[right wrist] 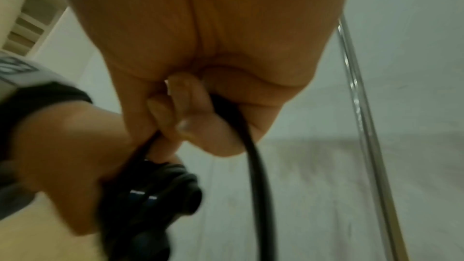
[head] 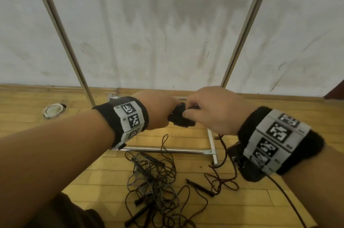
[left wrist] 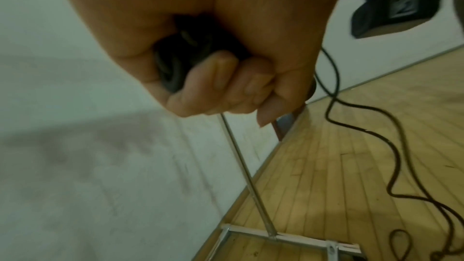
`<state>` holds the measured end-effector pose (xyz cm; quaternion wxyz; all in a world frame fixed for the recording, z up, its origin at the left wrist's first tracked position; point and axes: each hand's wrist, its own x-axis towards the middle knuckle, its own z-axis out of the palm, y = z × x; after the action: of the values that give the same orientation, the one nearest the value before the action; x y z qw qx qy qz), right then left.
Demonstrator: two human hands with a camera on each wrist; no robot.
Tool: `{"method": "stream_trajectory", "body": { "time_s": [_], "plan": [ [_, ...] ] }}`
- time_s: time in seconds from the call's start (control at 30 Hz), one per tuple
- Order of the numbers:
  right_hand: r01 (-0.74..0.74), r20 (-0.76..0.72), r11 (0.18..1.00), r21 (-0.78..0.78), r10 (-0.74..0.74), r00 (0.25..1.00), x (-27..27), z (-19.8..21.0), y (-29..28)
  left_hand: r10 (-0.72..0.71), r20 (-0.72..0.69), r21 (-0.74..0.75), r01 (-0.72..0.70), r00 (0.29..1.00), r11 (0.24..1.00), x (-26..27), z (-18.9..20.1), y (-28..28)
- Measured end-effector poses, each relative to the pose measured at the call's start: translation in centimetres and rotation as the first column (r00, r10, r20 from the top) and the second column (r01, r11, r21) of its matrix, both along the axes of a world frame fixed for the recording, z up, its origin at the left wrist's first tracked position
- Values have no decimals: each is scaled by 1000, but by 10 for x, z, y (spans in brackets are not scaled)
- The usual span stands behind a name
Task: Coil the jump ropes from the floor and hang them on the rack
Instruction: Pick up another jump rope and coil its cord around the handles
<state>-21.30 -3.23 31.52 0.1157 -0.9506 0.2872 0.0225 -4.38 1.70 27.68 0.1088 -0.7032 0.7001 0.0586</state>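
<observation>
My left hand (head: 160, 110) grips a black coiled jump rope bundle (head: 179, 118) in front of me, above the floor. In the left wrist view the fingers (left wrist: 213, 86) curl round the dark coil (left wrist: 175, 66). My right hand (head: 210, 110) pinches the loose rope strand (right wrist: 253, 156) right beside the bundle (right wrist: 150, 201). That strand trails down past my right wrist to the floor (head: 223, 145). A tangled pile of dark jump ropes (head: 154, 177) with black handles lies on the wooden floor below my hands. The metal rack's two uprights (head: 61, 34) rise against the white wall.
The rack's base frame (head: 211, 142) lies on the floor just behind the pile. A loose handle (head: 200, 187) rests to the right of the pile. A white round object (head: 54, 110) sits at the left by the wall. A wrist camera cable (head: 286, 198) runs to the lower right.
</observation>
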Motion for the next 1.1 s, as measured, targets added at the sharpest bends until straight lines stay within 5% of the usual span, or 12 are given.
{"method": "stream_trajectory", "body": {
  "time_s": [0.23, 0.33, 0.4, 0.47, 0.63, 0.77, 0.93, 1.1],
  "plan": [
    [11, 308, 919, 395, -143, 941, -20, 5, -37, -225, -68, -126, 216, 972, 968, -16, 2, 19],
    [-28, 423, 735, 677, -358, 833, -18, -8, -37, -236, -165, -268, 186, 958, 945, -17, 11, 23],
    [-90, 440, 562, 822, -528, 726, -13, -19, -33, -170, -258, -343, 74, 951, 937, -15, 20, 23],
    [-67, 391, 472, 879, -634, 667, -5, -32, -26, -93, -313, -406, -45, 945, 913, -10, 28, 19],
    [171, 208, 619, 766, -491, 846, 10, -58, 5, 139, -309, -414, -264, 941, 871, 19, 30, 0],
    [113, 93, 927, 357, -156, 983, 20, -50, 27, 239, -67, -245, -249, 969, 937, 33, 12, -5],
    [-24, -46, 1000, 19, 25, 999, 9, -14, 17, -4, 97, -60, 10, 995, 998, 12, -10, -1],
    [-46, 58, 988, 150, 38, 998, -6, 8, -14, -272, 19, -56, 273, 962, 960, -4, -14, 12]
  ]
}}
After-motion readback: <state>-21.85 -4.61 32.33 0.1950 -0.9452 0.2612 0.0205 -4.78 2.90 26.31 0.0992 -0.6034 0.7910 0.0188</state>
